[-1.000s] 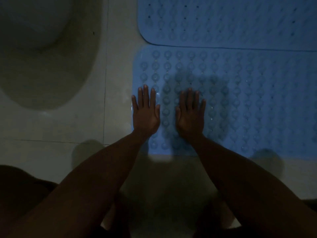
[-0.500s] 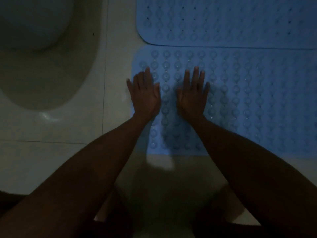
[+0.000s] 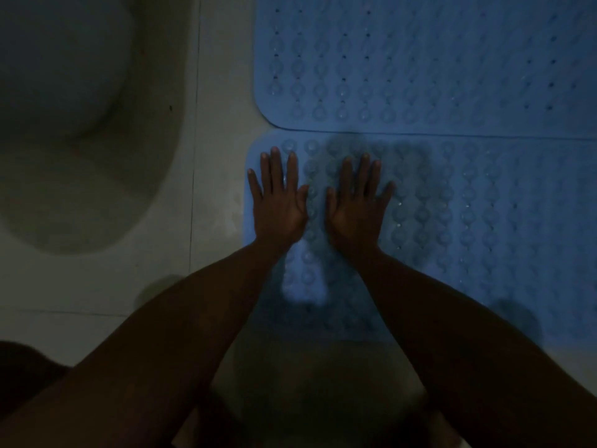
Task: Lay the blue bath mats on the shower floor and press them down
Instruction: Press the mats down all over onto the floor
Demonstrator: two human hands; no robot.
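Two blue bath mats with rows of round bumps lie flat on the pale tiled floor, long edges touching. The near mat runs across the middle right; the far mat fills the top right. My left hand presses flat on the near mat's far left corner, fingers straight and spread. My right hand presses flat beside it, a little to the right, fingers straight too. My forearms hide part of the near mat's front left.
A white toilet base bulges in from the upper left, apart from the mats by a strip of bare tile. Tile joints run up beside the mats and across at lower left. The scene is dim.
Both hands have shifted from the near mat's front left up toward its far left corner, staying flat on it. The mats have not moved.
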